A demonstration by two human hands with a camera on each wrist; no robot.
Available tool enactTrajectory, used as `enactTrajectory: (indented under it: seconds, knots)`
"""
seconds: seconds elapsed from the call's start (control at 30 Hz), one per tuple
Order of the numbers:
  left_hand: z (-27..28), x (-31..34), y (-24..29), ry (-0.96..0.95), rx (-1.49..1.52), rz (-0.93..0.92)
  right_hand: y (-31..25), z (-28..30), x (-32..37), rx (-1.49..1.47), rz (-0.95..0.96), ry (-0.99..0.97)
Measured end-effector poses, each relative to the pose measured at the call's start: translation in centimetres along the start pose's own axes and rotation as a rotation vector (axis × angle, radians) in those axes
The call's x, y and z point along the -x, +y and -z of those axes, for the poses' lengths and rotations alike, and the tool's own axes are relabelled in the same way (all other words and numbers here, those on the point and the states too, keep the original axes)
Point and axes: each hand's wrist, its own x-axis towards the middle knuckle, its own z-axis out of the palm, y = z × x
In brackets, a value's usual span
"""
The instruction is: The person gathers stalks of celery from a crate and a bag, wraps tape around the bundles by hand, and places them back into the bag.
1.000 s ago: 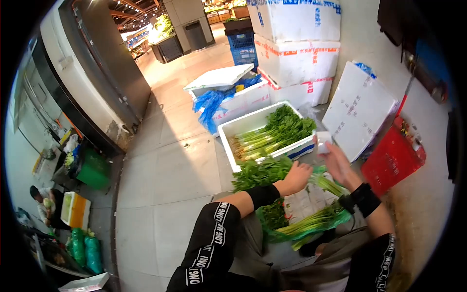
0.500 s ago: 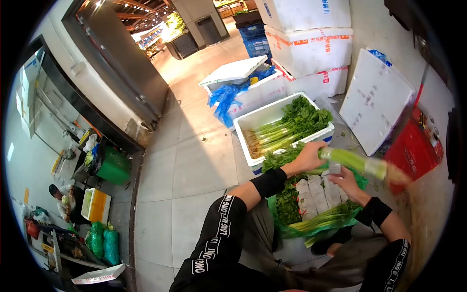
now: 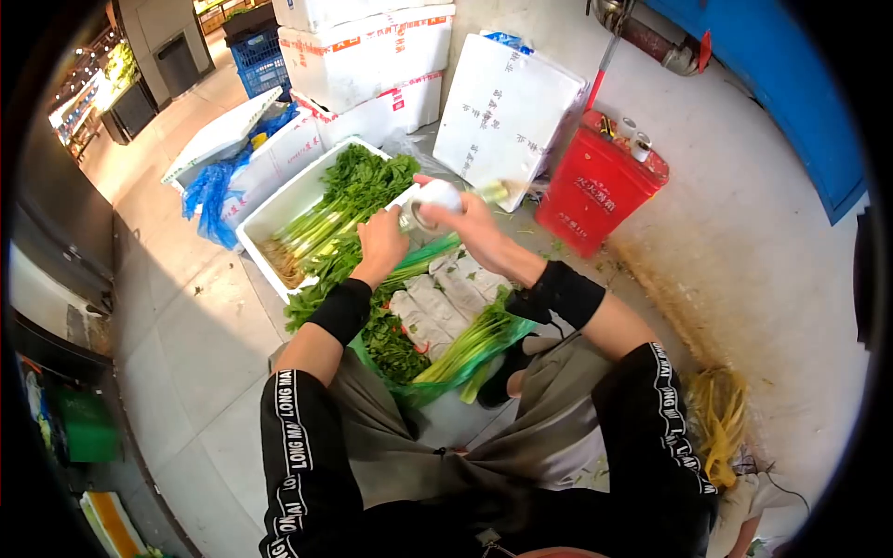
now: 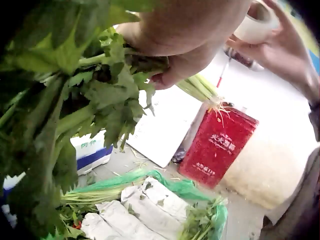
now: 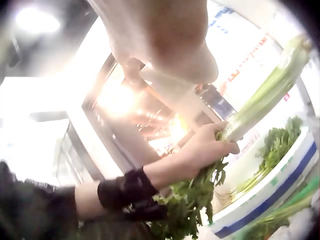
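On a shop floor beside a wall, a seated person is working over their lap. At far left, an open foam box (image 3: 284,149) is holding crumpled blue plastic (image 3: 212,191). Next to it, a white foam crate (image 3: 265,219) is lying filled with loose celery (image 3: 349,191), leaves toward the wall.

Just right of the crate, the left hand (image 3: 383,244) is gripping a celery bunch (image 5: 270,90) around its stalks and holding it raised over the lap, root end pointing right. The right hand (image 3: 470,223) is pinching a roll of tape (image 3: 437,197) against those stalks.

Judging from this, the person is binding the bunch with tape. The next move seems to call for a firm hold on the stalks while the roll is carried around them.

Below the hands, a green bag (image 3: 409,386) on the lap is holding paper-wrapped bundles (image 3: 437,302) and more celery. At right, a red bin (image 3: 595,191) is standing against the wall, small cans on its lid.
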Motion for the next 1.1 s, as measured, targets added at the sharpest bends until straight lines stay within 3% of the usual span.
enactTrajectory:
  seconds: [0.07,0.13,0.2,0.27,0.37,0.47,0.53,0.6,0.67,0.7,0.73,0.77,0.8,0.9,0.97,1.0,1.07,1.1]
  knots:
    - [0.0,1.4,0.7,-0.103,-0.114,-0.218,-0.3,0.4,-0.8,-0.077,0.015,0.03]
    - [-0.6,2.9,1.0,-0.071,-0.113,-0.288,0.3,1.2,-1.2,-0.431,-0.129,0.018]
    - [-0.3,4.0,1.7,-0.055,-0.213,-0.499,-0.4,0.8,-1.0,-0.377,-0.163,0.024]
    - [0.0,4.8,2.0,-0.144,-0.233,-0.467,-0.2,1.5,-1.4,-0.369,-0.164,0.061]
    - [0.3,4.2,1.6,-0.058,-0.225,-0.652,1.1,4.0,-2.7,-0.294,-0.126,0.016]
    - [1.9,3.4,1.3,-0.046,-0.131,-0.697,2.7,8.0,-4.1,-0.245,-0.095,-0.106]
    - [3.2,2.4,0.5,-0.056,-0.108,-0.68,5.5,11.5,-5.0,0.029,-0.199,-0.331]
    - [4.1,1.3,-0.3,-0.098,0.129,-0.6,5.3,10.4,-3.2,0.229,-0.372,-0.34]
    - [4.4,0.4,-0.8,-0.116,0.139,-0.522,8.5,10.5,-2.8,0.231,-0.431,-0.409]
    - [4.1,0.0,-1.1,-0.172,0.288,-0.411,10.7,10.2,-2.3,0.189,-0.274,-0.425]
    - [3.8,-0.1,-1.5,-0.236,0.434,-0.296,12.7,9.0,-1.6,0.134,-0.118,-0.433]
    - [3.8,0.0,-1.4,-0.183,0.445,-0.25,10.6,5.2,-0.1,0.029,-0.296,-0.217]
    - [3.6,0.0,-1.1,-0.144,0.487,-0.192,10.8,4.0,-0.1,0.067,-0.368,-0.215]
    - [3.3,0.0,-1.1,-0.183,0.438,-0.114,10.6,1.9,-0.3,0.037,-0.393,-0.163]
    - [1.8,0.0,-2.1,-0.02,0.149,-0.096,10.3,1.9,-0.9,0.154,-0.392,-0.134]
    - [1.5,0.0,-2.2,-0.015,0.15,-0.105,9.2,1.5,-0.8,0.159,-0.384,-0.13]
    - [1.1,0.2,-2.0,-0.137,0.025,-0.066,7.2,0.7,-0.5,0.293,-0.216,-0.064]
    - [1.2,0.4,-1.1,-0.182,-0.024,-0.051,8.0,1.2,-1.1,0.282,-0.249,-0.078]
